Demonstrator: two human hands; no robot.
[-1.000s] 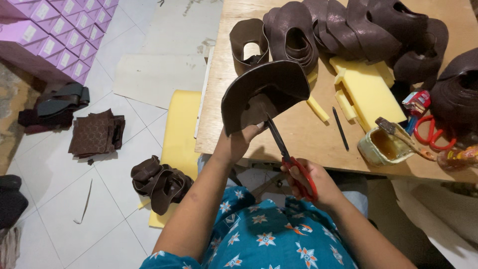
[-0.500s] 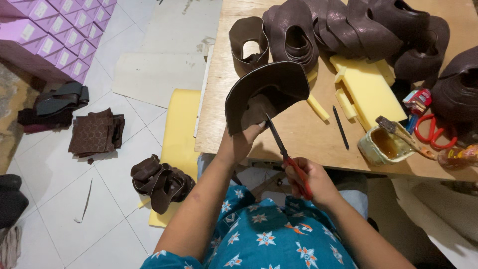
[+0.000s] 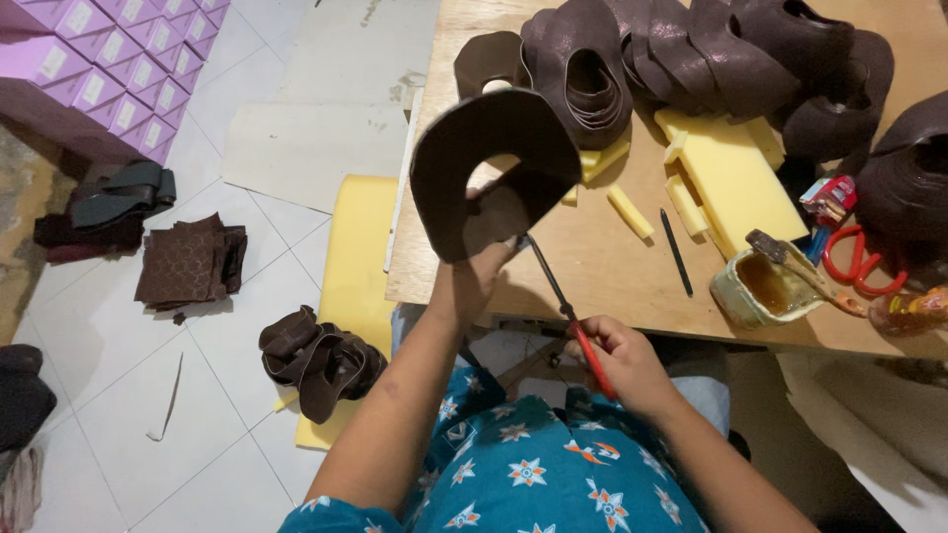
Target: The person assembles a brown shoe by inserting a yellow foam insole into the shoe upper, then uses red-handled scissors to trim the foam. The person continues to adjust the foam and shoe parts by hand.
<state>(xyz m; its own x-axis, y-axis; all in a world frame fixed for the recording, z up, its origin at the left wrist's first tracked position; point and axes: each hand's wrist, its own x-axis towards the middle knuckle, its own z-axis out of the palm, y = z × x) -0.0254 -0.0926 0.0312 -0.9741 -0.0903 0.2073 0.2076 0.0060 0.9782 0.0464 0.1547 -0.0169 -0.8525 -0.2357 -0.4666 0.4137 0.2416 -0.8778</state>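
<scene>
I'm trimming: left hand (image 3: 474,281) pinches the brown leather piece (image 3: 494,168), right hand (image 3: 617,360) grips scissors (image 3: 563,301); next cut needs careful edge-following

Brown leather piece (image 3: 491,168) and scissors (image 3: 571,314)
The curved piece is held up; red-handled scissors touch its lower edge.

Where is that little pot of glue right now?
In the head view, the glue pot sits on the table's right side, beside the yellow foam block and red-handled scissors.
</scene>
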